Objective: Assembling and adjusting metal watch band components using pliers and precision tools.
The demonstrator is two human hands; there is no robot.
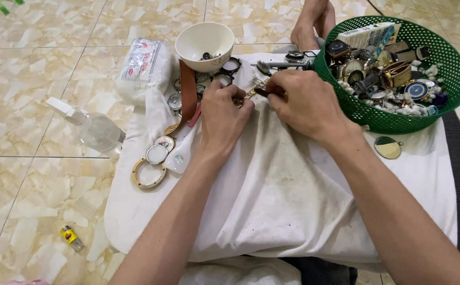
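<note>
My left hand (222, 115) and my right hand (305, 103) meet over a white cloth (288, 195) spread on my lap. Together they pinch a small gold-coloured watch part (248, 95); most of it is hidden by my fingers. My right hand also grips a thin dark tool at that part. Just left of my left hand lie a brown leather strap (188, 89), round watch cases (157, 153) and a gold ring-shaped bezel (148, 177).
A green plastic basket (441, 58) full of watches and parts sits at the right. A white bowl (204, 45) stands at the cloth's far edge, with tweezers (283, 64) beside it. A clear spray bottle (92, 126), a plastic packet (143, 60) and a small lighter (71, 237) lie on the tiled floor.
</note>
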